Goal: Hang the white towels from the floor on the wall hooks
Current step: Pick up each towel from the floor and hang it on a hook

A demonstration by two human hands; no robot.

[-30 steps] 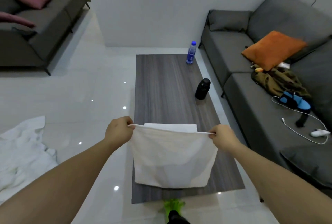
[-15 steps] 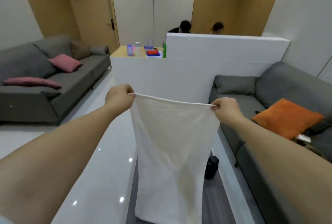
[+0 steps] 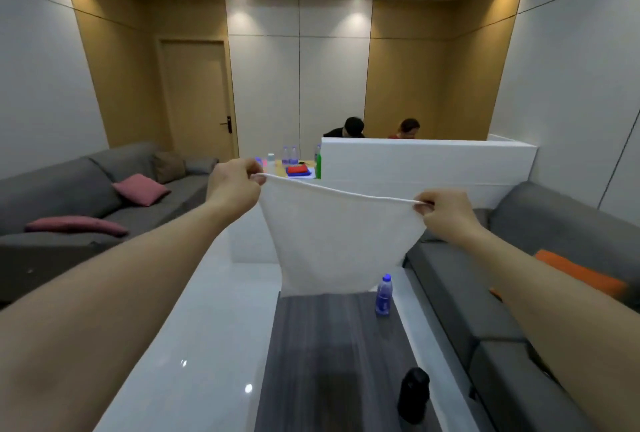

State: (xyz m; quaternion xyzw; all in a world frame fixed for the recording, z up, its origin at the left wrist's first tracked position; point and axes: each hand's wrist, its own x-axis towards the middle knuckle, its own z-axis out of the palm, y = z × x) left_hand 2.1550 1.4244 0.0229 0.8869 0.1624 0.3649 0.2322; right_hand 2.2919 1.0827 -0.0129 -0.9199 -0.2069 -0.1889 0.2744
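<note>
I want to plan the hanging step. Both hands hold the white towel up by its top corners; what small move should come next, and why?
Probably turn the head and body to look for the wall hooks, keeping the grip. The left hand and right hand pinch the towel taut by its top edge, hanging free above the table, so it seems ready, but no hook shows in this view.

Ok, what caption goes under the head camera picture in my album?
Left hand and right hand hold a white towel stretched above the coffee table.
</note>
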